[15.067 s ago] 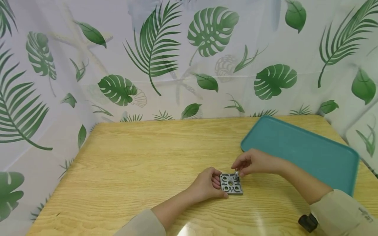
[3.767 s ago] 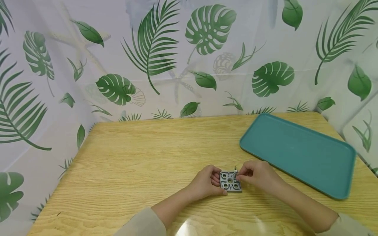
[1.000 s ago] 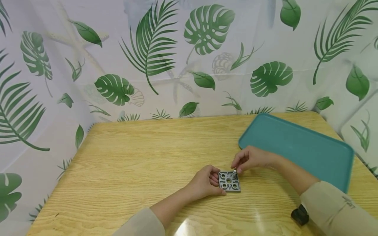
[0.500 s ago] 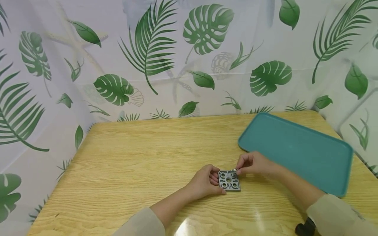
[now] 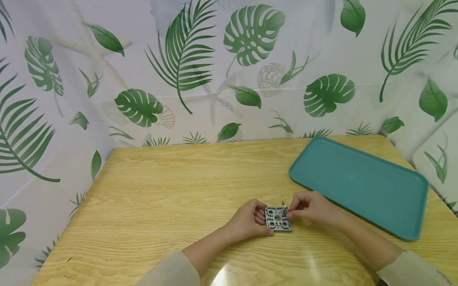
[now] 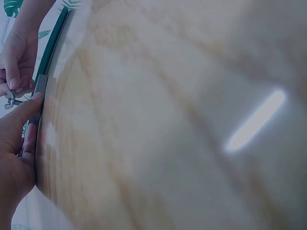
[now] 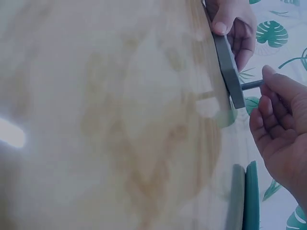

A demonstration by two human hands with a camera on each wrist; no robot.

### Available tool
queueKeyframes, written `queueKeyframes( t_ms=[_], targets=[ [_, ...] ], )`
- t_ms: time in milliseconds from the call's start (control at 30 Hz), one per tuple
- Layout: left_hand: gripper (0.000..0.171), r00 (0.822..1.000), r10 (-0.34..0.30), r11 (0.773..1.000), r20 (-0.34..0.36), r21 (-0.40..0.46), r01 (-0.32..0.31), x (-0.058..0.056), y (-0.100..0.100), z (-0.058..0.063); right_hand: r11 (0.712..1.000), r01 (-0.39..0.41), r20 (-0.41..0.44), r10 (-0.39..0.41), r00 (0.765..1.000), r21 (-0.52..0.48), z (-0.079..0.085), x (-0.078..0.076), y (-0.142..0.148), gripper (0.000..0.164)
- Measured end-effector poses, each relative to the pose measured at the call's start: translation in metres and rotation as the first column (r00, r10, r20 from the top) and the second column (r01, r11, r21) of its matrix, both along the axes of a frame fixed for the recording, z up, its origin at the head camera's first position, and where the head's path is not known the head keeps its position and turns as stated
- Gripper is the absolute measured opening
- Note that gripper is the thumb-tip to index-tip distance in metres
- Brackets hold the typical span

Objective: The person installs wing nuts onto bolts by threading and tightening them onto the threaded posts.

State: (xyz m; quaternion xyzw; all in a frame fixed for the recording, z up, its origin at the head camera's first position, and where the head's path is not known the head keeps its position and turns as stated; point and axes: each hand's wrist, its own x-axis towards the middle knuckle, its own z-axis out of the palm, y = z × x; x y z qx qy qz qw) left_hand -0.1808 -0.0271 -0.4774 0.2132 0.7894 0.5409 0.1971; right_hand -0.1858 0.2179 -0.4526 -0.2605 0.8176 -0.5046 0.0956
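Note:
A square grey metal plate (image 5: 278, 223) with round holes lies on the table, and my left hand (image 5: 247, 221) grips its left side between thumb and fingers. From the plate's far right corner hole stands an upright metal wing screw (image 5: 284, 209). My right hand (image 5: 314, 207) pinches the screw's winged head from the right with thumb and forefinger. The left wrist view shows the winged head (image 6: 10, 101) beside the right fingertips. In the right wrist view, a dark shank (image 7: 252, 85) runs from the plate to the right fingers, which partly hide the head.
A teal tray (image 5: 358, 182) lies at the back right, beyond my right hand. The wooden table (image 5: 171, 198) stretches to the left, with a leaf-printed cloth (image 5: 207, 71) hanging behind it.
Since one second ago, my right hand has come nearer and swung from behind the wing screw to its right side, and the winged head has turned. My left hand still holds the plate in place.

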Motion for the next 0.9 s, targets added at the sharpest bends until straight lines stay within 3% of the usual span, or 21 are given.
queueKeyframes(
  t_ms=[133, 300, 467, 633, 767, 900],
  targets=[
    [0.062, 1.0, 0.003, 1.0, 0.007, 0.004, -0.003, 0.0, 0.001, -0.001, 0.999, -0.044, 0.003, 0.044, 0.999, -0.01, 0.002, -0.003, 0.004, 0.009],
    [0.062, 1.0, 0.004, 1.0, 0.009, 0.002, -0.004, 0.0, 0.001, 0.001, 0.994, -0.105, 0.103, 0.108, 0.989, -0.031, 0.007, -0.019, 0.013, 0.018],
    [0.062, 1.0, 0.006, 1.0, 0.008, -0.01, -0.006, 0.001, 0.001, 0.002, 0.976, -0.22, 0.227, 0.214, 0.95, -0.002, 0.005, -0.035, 0.016, 0.031],
    [0.062, 1.0, 0.002, 1.0, 0.01, -0.012, -0.002, 0.001, 0.001, 0.001, 0.954, -0.301, 0.276, 0.291, 0.916, -0.006, 0.003, -0.041, 0.012, 0.032],
    [0.062, 1.0, 0.007, 1.0, 0.011, -0.006, -0.007, 0.0, 0.001, 0.0, 0.956, -0.293, 0.258, 0.292, 0.921, -0.034, 0.001, -0.042, 0.01, 0.026],
    [0.062, 1.0, 0.006, 1.0, 0.008, -0.003, -0.006, 0.0, 0.001, -0.001, 0.968, -0.248, 0.172, 0.251, 0.953, -0.036, -0.002, -0.038, 0.01, 0.017]
  ],
)
